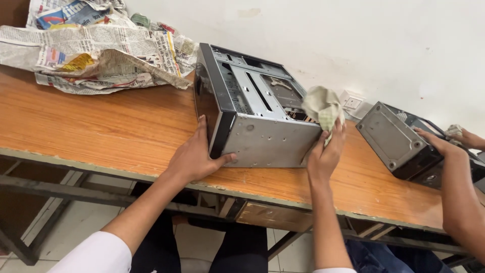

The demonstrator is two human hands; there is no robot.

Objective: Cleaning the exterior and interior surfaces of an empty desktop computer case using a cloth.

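grip: left hand (194,157) clasps the front lower corner of the computer case (252,108), thumb on the near metal panel, fingers on the dark front bezel. right hand (325,154) is closed around a crumpled cloth (323,106) and pressed to the case's right edge.

handling note (judgement): keep the left hand braced so the case does not slide on the smooth table (101,126); work the cloth in short strokes along edges and cut-outs, keeping fingers off sharp sheet-metal rims.

item: desktop tower chassis, bare grey steel, lying on its side near the table's front edge, open face up; drive bays and slots visible inside; near panel shows dull spots and rivets; black bezel at left.

nearby: crumpled newspaper (101,45) at far left; second case (404,144) at right under another person's hand (437,142).
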